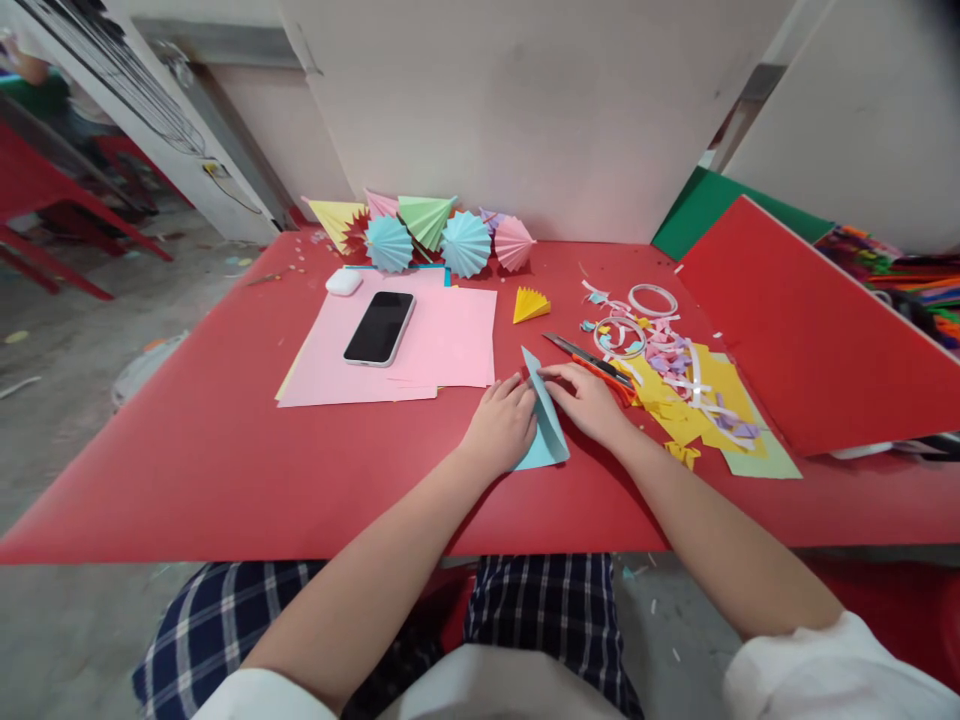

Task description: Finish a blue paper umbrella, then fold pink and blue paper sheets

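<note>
A light-blue sheet of paper (551, 430) lies partly folded on the red table, one flap standing up along a slanting crease. My left hand (502, 422) rests on its left side with bent fingers pressed to the paper. From the right, my right hand (587, 398) grips the raised flap near its upper part, fingertips partly hidden behind it. Orange-handled scissors (592, 362) lie just beyond my right hand. A small yellow pleated paper piece (531, 304) sits farther back.
Pink paper sheets (465, 335) carry a black-screened phone (380, 328), with a white case (344, 282) alongside. Folded paper fans (465, 243) stand by the wall. At right are tape rolls (653, 300), paper scraps (671, 395) and a tilted red board (817, 330).
</note>
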`<state>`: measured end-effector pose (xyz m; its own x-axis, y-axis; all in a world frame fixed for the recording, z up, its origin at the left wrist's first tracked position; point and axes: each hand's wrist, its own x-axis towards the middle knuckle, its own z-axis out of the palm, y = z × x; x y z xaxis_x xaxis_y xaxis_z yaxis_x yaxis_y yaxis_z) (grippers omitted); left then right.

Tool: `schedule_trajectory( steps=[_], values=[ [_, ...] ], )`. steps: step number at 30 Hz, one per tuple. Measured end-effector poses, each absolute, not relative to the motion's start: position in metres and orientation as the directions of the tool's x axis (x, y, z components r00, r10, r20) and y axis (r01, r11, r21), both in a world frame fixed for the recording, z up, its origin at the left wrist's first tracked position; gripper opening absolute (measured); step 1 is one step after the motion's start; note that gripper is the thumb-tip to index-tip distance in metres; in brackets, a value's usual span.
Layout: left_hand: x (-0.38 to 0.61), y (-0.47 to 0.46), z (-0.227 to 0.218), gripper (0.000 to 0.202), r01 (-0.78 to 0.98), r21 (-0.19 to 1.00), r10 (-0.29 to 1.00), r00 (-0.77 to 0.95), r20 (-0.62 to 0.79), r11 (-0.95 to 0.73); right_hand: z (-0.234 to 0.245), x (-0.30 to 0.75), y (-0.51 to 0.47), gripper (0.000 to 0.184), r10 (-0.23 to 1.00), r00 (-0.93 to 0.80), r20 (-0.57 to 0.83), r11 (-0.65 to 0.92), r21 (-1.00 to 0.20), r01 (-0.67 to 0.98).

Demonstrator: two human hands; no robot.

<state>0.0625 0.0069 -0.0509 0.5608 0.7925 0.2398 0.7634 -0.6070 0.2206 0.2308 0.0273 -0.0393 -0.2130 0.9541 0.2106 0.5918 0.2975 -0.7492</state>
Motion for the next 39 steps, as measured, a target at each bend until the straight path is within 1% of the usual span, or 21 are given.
schedule_trajectory(
  steps=[4, 7, 9, 14, 18, 20, 23, 25, 26, 28, 31, 33, 36, 39],
  values=[
    [0.059, 0.0, -0.047, 0.03, 0.774, 0.16, 0.784, 0.568, 0.251, -0.612, -0.041, 0.229, 0.026, 0.023, 0.938, -0.24, 0.251, 0.347, -0.695, 0.63],
    [0.058, -0.008, -0.044, 0.027, 0.807, 0.125, 0.81, 0.546, 0.216, -0.577, -0.043, 0.226, 0.024, 0.022, 0.933, -0.242, 0.267, 0.36, -0.665, 0.654],
    [0.056, -0.013, -0.044, 0.028, 0.807, 0.134, 0.814, 0.549, 0.189, -0.575, -0.045, 0.223, 0.022, 0.021, 0.924, -0.254, 0.284, 0.38, -0.625, 0.682],
    [0.049, -0.024, -0.049, 0.041, 0.785, 0.23, 0.817, 0.559, 0.138, -0.576, -0.053, 0.217, 0.02, 0.023, 0.88, -0.321, 0.351, 0.463, -0.481, 0.744],
    [0.044, -0.031, -0.053, 0.04, 0.82, 0.214, 0.847, 0.519, 0.116, -0.531, -0.057, 0.213, 0.019, 0.024, 0.861, -0.372, 0.347, 0.496, -0.409, 0.766],
    [0.043, -0.032, -0.054, 0.043, 0.829, 0.27, 0.872, 0.471, 0.134, -0.49, -0.057, 0.212, 0.019, 0.025, 0.866, -0.378, 0.326, 0.488, -0.393, 0.779],
    [0.043, -0.031, -0.052, 0.049, 0.806, 0.417, 0.907, 0.38, 0.18, -0.42, -0.056, 0.211, 0.018, 0.027, 0.87, -0.384, 0.31, 0.483, -0.374, 0.792],
    [0.042, -0.03, -0.05, 0.047, 0.784, 0.455, 0.905, 0.392, 0.167, -0.423, -0.055, 0.21, 0.017, 0.028, 0.87, -0.386, 0.306, 0.48, -0.354, 0.803],
    [0.042, -0.03, -0.049, 0.046, 0.781, 0.442, 0.895, 0.423, 0.146, -0.441, -0.055, 0.209, 0.016, 0.029, 0.873, -0.384, 0.302, 0.475, -0.343, 0.81],
    [0.042, -0.029, -0.048, 0.043, 0.789, 0.378, 0.869, 0.482, 0.107, -0.484, -0.054, 0.207, 0.015, 0.03, 0.881, -0.378, 0.286, 0.46, -0.321, 0.828],
    [0.043, -0.03, -0.049, 0.043, 0.803, 0.292, 0.852, 0.512, 0.108, -0.52, -0.055, 0.204, 0.014, 0.035, 0.891, -0.381, 0.246, 0.442, -0.283, 0.851],
    [0.044, -0.031, -0.051, 0.043, 0.803, 0.284, 0.85, 0.512, 0.122, -0.525, -0.055, 0.202, 0.013, 0.038, 0.896, -0.391, 0.211, 0.437, -0.26, 0.861],
    [0.045, -0.032, -0.053, 0.042, 0.804, 0.302, 0.858, 0.495, 0.139, -0.513, -0.055, 0.2, 0.012, 0.043, 0.898, -0.411, 0.16, 0.438, -0.22, 0.872],
    [0.045, -0.032, -0.052, 0.039, 0.809, 0.291, 0.859, 0.495, 0.133, -0.511, -0.055, 0.198, 0.01, 0.047, 0.898, -0.419, 0.133, 0.437, -0.184, 0.88]
  ],
)
